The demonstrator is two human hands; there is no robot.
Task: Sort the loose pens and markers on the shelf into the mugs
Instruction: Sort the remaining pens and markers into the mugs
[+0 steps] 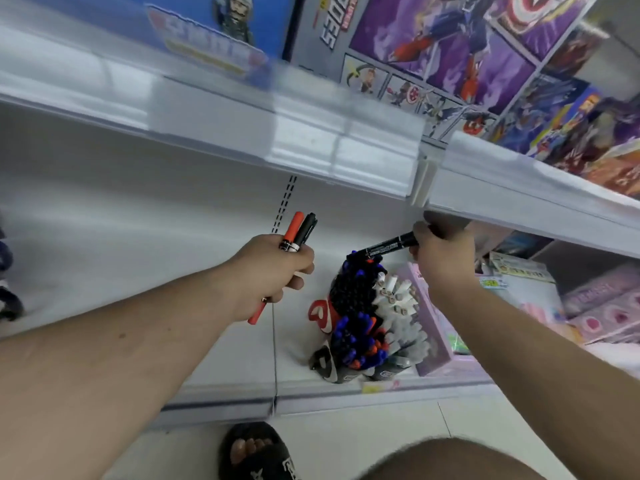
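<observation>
My left hand [273, 271] grips a red marker [292, 227] and a black marker [306, 227], their caps sticking up above my fist. My right hand [441, 259] holds a black marker [389, 245] almost level, its far end over the back mug. Several mugs stand close together on the white lower shelf [221, 372]. A red-and-white mug [320, 315] at the back is packed with black and blue pens. A dark mug [323, 363] at the front holds blue, black and orange pens. White-capped markers [393, 294] fill the holders on their right.
The upper shelf edge [311, 147] overhangs just above my right hand. A pale purple box [433, 337] stands right of the mugs, with pink boxes [606, 306] beyond it. Toy boxes [467, 53] line the upper shelf. My foot in a black slipper [256, 452] is on the floor.
</observation>
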